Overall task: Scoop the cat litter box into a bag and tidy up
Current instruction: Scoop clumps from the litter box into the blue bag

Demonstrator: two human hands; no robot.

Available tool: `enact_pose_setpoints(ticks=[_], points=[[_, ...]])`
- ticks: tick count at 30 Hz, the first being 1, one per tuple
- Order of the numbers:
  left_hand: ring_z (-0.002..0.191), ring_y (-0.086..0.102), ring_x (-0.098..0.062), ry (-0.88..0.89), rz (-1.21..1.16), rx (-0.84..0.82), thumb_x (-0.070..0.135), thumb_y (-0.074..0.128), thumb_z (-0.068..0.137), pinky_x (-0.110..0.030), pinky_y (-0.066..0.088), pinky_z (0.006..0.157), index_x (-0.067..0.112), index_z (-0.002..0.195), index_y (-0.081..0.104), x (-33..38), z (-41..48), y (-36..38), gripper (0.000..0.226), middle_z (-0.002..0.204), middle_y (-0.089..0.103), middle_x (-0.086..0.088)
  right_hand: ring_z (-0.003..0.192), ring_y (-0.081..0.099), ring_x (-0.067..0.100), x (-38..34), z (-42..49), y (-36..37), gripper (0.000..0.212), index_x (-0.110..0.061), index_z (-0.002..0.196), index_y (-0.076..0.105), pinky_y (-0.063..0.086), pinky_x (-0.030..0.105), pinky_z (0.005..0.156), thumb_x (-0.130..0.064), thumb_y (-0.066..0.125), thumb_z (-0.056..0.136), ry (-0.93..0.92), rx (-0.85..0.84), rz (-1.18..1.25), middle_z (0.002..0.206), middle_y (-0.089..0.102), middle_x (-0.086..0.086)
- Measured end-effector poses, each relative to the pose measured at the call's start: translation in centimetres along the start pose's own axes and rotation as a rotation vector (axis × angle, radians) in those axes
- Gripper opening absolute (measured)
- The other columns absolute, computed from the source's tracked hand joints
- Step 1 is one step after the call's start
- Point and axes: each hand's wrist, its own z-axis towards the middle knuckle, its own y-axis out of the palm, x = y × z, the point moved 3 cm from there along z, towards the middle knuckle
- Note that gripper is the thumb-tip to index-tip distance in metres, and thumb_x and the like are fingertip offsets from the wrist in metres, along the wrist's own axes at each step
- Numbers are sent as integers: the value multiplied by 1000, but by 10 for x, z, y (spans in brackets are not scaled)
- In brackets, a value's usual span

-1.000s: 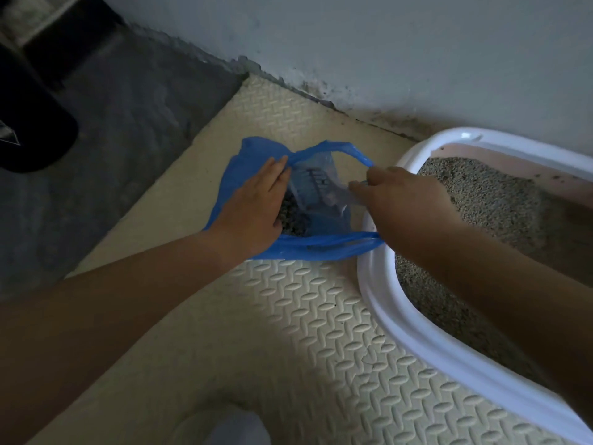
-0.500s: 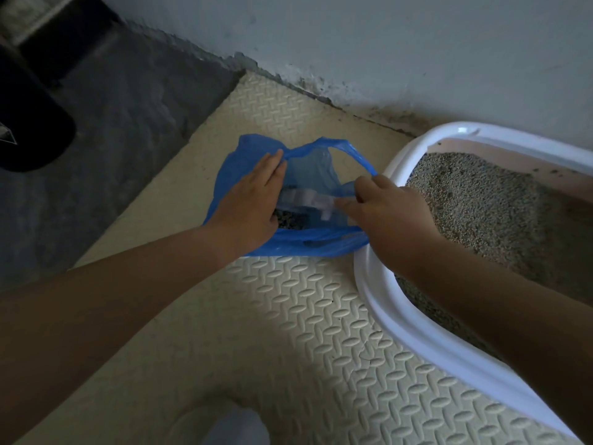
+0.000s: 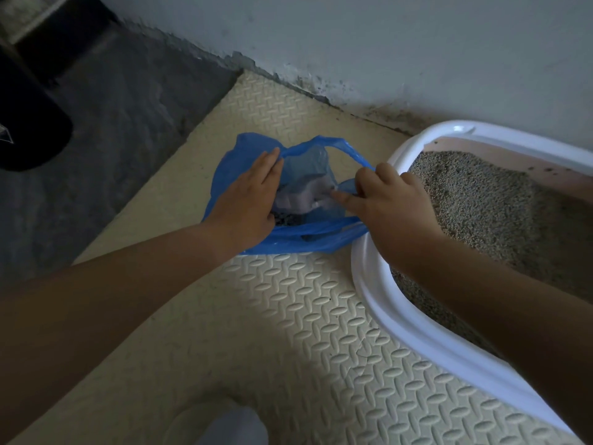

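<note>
A blue plastic bag (image 3: 317, 242) lies open on the mat, just left of the litter box. My left hand (image 3: 247, 200) rests on the bag's left wall with straight fingers; its thumb is hidden. My right hand (image 3: 394, 203) reaches over the box's corner, fingers curled round the handle of a pale litter scoop (image 3: 305, 199). The scoop's blurred head is down inside the bag's mouth. Dark clumps (image 3: 284, 218) show in the bag beside my left palm. The white-rimmed litter box (image 3: 385, 293) on the right holds grey litter (image 3: 487, 207).
A cream embossed foam mat (image 3: 288, 332) covers the floor under the bag and box. A grey wall (image 3: 385, 43) with a stained base runs behind. Dark floor (image 3: 122, 130) and a black object (image 3: 29, 123) lie to the left. My socked foot (image 3: 231, 425) is at the bottom.
My right hand has pushed the scoop lower and further left into the bag. My left hand has stayed on the bag's left wall.
</note>
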Motion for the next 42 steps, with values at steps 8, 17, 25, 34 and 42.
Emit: enact_pose_setpoints(ticks=[8,17,25,34,42], points=[[146,0,-14,6,-14,9,7,63,83,-26,19,113,7,151,5,2,-1,1,89,159,-7,1,83,50,33,8,-4,-3,61,-27,109,70,42,37,62,0,69,54,137,-35,178,90,56,10],[143,16,-19,12,-50,64,4,65,81,-25,30,102,6,151,6,4,2,-2,91,159,-4,-2,65,54,6,61,-57,-18,61,-38,121,60,37,18,57,5,57,78,431,-272,904,84,56,-8],[135,33,-25,108,-139,70,21,55,92,-35,34,103,10,148,25,56,5,-2,65,159,3,2,68,55,15,95,-156,-32,54,-41,103,64,44,21,59,9,59,83,828,-291,1367,91,66,7],[146,-1,-13,359,-135,-80,34,39,100,-30,10,115,11,151,12,155,18,38,63,159,1,2,88,61,26,95,-253,-33,50,-51,99,58,43,34,77,-3,60,86,1050,-338,1100,98,68,3],[146,5,-21,388,-21,-24,35,28,92,-40,5,119,4,147,26,160,20,54,63,157,17,-8,64,57,11,76,-288,-47,31,-27,123,45,43,27,52,-30,45,92,958,-532,466,76,58,-7]])
